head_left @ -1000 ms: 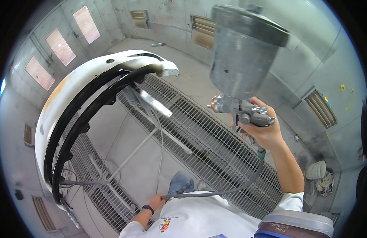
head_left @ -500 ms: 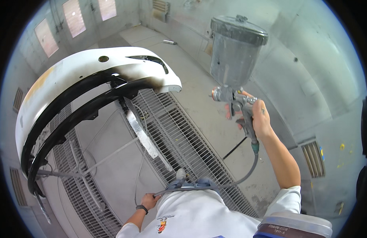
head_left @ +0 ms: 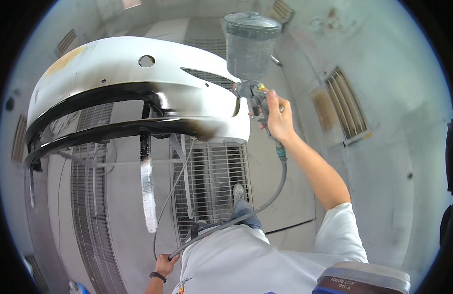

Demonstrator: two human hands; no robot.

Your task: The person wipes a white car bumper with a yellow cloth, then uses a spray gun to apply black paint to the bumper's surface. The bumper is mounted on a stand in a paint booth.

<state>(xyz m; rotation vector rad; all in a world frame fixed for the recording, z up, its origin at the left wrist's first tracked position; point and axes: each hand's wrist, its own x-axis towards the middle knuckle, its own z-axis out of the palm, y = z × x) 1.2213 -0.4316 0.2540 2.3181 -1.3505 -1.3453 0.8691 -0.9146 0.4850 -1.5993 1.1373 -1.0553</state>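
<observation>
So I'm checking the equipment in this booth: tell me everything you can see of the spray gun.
The spray gun is a gravity-feed type: a grey metal body with a large translucent cup, lidded and paint-fogged, standing upright on top. The right hand grips its handle, raised at arm's length. A grey air hose joins the handle's base through a teal fitting and loops down to the left hand. The nozzle faces the right end of the white bumper on its stand; whether it touches cannot be told.

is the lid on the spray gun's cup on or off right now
On. The grey lid sits flat across the top of the translucent grey plastic cup, which stands upright above the metal spray gun in the right hand.
</observation>
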